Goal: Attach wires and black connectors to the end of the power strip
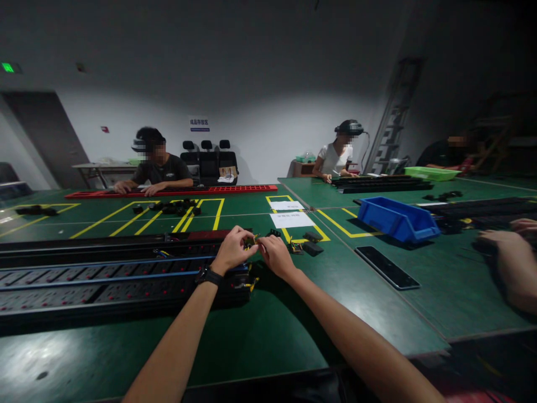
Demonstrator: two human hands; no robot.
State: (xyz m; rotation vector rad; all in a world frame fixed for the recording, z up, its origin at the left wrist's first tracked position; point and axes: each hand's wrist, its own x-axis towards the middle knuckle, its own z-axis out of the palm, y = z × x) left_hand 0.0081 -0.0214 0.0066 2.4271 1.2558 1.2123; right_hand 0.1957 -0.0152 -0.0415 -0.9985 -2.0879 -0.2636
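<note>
My left hand (234, 248), with a dark watch on its wrist, and my right hand (275, 255) meet at the right-hand ends of the long black strips. Thumb and fingers of both hands are pinched together around a small yellowish piece (251, 242), too small to name. Below them, a long black socket strip (113, 288) with red dots and blue edges lies on the table. Yellow wires (253, 284) stick out of its right end. Just right of my right hand are small black parts (312, 247), some with yellow wire.
A blue bin (396, 219) and a phone (388, 267) lie on the green table (335, 313) to the right. White paper labels (292, 219) lie ahead. A co-worker's hand (509, 254) is at the right edge. Two people sit across, by a red rail (243, 189) and black rails (381, 183).
</note>
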